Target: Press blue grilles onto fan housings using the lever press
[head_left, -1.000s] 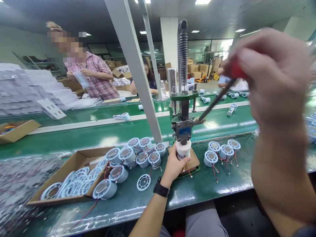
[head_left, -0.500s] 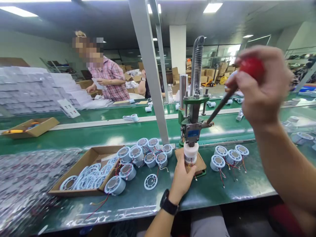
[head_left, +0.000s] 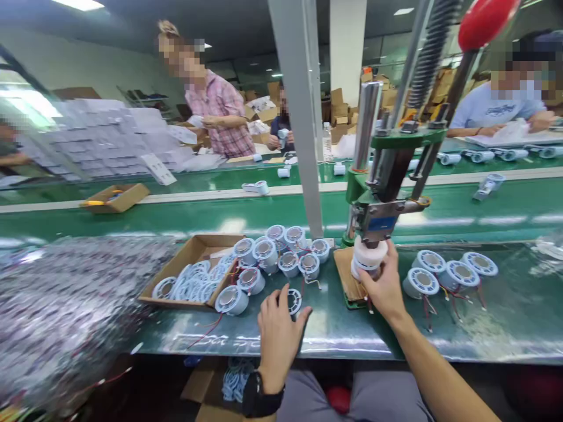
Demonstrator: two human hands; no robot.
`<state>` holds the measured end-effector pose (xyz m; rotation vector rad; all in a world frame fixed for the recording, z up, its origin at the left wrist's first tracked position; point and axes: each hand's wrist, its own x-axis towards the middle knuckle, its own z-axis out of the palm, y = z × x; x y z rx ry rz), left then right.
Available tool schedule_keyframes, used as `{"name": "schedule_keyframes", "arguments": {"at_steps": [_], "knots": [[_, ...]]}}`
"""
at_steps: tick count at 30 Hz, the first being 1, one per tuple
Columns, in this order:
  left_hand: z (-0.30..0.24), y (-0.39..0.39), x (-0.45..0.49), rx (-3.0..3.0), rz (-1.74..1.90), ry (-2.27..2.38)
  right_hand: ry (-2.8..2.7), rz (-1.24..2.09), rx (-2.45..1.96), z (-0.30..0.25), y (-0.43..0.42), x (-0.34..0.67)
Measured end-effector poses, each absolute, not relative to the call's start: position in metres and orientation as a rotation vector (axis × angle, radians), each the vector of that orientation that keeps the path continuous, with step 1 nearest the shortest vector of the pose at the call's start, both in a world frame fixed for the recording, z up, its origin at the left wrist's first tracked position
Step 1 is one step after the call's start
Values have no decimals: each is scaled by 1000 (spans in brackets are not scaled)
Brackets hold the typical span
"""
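My right hand (head_left: 386, 287) is closed around the light-blue round motor housing (head_left: 358, 271) under the white pressing block (head_left: 370, 252) of the hand press (head_left: 380, 217). Wires hang below the housing. The press lever's red knob (head_left: 486, 23) stands high, with no hand on it. My left hand (head_left: 279, 331), wearing a dark watch (head_left: 259, 395), hovers with fingers spread over a light-blue slotted ring (head_left: 294, 300) lying on the bench; it partly hides the ring. Several wired motor housings (head_left: 266, 252) are grouped left of the press, and several more (head_left: 422, 282) stand to its right.
A cardboard box (head_left: 185, 300) of light-blue rings stands on the left, beside a plastic-wrapped stack (head_left: 88, 293). A grey post (head_left: 299, 117) rises behind the bench. Across the green conveyor (head_left: 211, 205), co-workers handle parts; one wears a plaid shirt (head_left: 226, 114).
My right hand has left the red knob and gone down to the housing. My left hand has let go of the housing and moved left to the loose ring. The lever is higher; the view shifted.
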<state>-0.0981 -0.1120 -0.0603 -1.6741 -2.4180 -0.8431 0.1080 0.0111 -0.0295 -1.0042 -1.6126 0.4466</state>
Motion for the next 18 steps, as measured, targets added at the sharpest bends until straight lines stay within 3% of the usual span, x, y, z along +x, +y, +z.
{"name": "schedule_keyframes", "arguments": {"at_steps": [8,14,18], "knots": [[-74,-125,-99,-1962,-955,-2140,-1615,123,-1242,-25,13,121],[-52,-138,-89,-2201,-1040,-2118,-1873,52,-1289,0,26,172],[-40,-143,-107,-1838,-1116,-2142,-2161,-410,-1309,-21,62,199]]}}
